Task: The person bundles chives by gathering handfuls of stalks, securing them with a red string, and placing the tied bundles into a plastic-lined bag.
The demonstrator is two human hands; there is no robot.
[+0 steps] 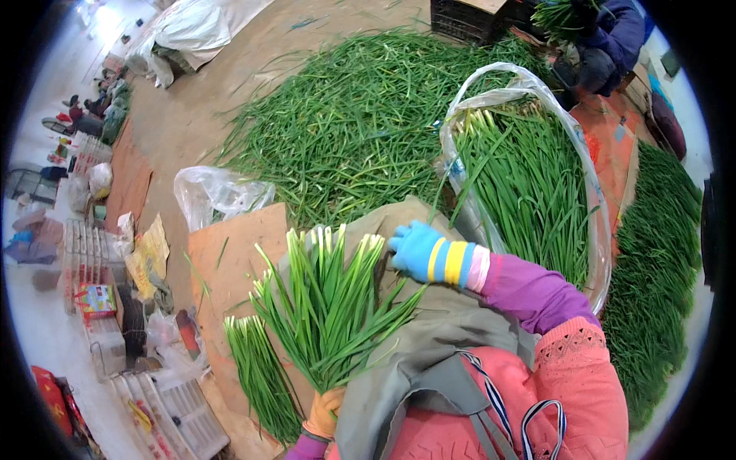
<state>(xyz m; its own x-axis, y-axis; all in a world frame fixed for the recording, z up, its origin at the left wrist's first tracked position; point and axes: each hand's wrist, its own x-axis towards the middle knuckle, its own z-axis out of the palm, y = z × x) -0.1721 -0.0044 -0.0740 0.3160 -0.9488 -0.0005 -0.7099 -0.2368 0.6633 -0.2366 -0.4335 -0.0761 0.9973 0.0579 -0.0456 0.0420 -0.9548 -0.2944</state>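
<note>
Left to right: one loose bundle of chives [261, 372] lying on cardboard sheet [230, 264]; left hand [323, 412], orange-gloved, clamped on one fanned chive bunch [330, 307]; right hand [415, 249], blue-gloved, fingers together atop bunch tips; one clear plastic bag [594, 222] filled with chives.

Even, soft daylight; overexposed left rim; fisheye bending, dark corners; perhaps slight blur.
</note>
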